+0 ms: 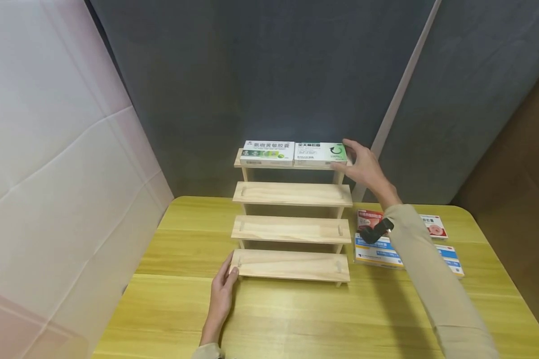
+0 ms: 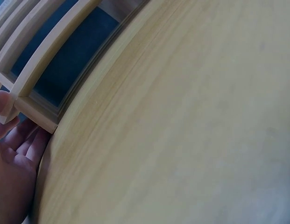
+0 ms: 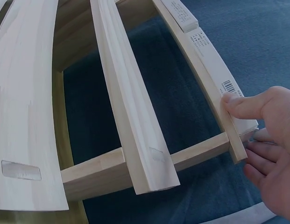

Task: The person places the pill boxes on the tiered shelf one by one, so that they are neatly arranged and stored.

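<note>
A stepped wooden rack point(image 1: 292, 193) stands on a yellow table point(image 1: 274, 319). Two medicine boxes lie side by side on its top step: a white and green one point(image 1: 267, 152) at the left, and a white box with a green arrow point(image 1: 319, 153) at the right. My right hand point(image 1: 348, 155) pinches the right end of the arrow box, thumb on its front and fingers over the end; the right wrist view shows the same hand point(image 3: 243, 119) on that box point(image 3: 215, 70). My left hand point(image 1: 230, 267) rests with straight fingers against the left end of the bottom step point(image 2: 42, 112).
Several flat medicine boxes lie on the table right of the rack, blue and white ones point(image 1: 377, 252) in front and red and white ones point(image 1: 433, 225) behind, partly hidden by my right sleeve. Grey panels stand behind the table. The rack's three lower steps hold nothing.
</note>
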`<state>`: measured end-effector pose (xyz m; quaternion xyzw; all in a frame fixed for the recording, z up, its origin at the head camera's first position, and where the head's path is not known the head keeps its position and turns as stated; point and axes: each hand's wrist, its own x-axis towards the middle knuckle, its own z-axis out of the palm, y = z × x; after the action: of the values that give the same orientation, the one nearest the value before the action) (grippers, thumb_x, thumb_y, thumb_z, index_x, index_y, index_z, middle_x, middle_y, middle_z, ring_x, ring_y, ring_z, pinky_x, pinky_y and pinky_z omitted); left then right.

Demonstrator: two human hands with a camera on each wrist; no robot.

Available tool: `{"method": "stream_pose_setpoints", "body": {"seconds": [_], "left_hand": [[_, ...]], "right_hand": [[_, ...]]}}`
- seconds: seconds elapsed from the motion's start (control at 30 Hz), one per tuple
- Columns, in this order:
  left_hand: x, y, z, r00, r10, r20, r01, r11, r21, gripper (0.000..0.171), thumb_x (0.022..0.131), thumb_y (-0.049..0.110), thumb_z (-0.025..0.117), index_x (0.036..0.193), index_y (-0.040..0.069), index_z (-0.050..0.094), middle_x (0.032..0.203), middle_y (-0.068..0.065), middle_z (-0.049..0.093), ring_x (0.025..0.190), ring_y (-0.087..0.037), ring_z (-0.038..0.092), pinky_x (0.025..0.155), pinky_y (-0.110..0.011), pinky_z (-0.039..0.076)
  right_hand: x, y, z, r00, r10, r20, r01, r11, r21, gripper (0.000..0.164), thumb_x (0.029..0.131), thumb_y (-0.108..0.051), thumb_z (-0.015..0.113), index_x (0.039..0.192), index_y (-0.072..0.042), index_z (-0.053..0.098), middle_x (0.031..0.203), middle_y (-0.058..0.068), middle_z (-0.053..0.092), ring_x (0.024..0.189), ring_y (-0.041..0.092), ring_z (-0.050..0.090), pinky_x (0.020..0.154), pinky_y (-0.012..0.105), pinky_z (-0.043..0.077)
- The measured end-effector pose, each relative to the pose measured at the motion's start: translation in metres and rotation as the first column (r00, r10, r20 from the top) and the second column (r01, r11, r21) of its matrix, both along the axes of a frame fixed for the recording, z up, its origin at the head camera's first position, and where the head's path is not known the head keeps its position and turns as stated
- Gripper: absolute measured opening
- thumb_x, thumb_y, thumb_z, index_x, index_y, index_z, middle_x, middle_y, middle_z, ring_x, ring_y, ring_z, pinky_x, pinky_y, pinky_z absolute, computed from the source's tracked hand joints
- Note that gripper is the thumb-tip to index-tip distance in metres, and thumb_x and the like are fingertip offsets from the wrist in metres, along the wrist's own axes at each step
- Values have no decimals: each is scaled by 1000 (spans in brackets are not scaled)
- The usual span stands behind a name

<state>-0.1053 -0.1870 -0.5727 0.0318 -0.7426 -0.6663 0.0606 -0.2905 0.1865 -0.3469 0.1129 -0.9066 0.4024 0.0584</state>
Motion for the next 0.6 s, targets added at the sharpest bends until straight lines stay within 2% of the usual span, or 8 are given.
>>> {"method": "stream_pose_setpoints", "body": {"seconds": [0.33,0.6], "left_hand": [[-2,2,0,1000,-5,-5,5,1000,-5,49,109,17,46,155,5,39,158,-18,42,123,11,49,101,-5,41],[-6,3,1,1000,-1,-3,0,1000,-31,48,109,18,47,155,7,41,158,-17,42,124,9,49,102,-5,40]], "right_hand": [[12,16,-3,999,-36,-1,36,999,28,85,90,-32,76,156,1,33,161,24,35,146,45,36,119,61,33],[27,31,-7,997,-72,24,72,997,22,88,89,-37,77,157,-3,33,162,21,35,146,46,36,117,62,36]]}}
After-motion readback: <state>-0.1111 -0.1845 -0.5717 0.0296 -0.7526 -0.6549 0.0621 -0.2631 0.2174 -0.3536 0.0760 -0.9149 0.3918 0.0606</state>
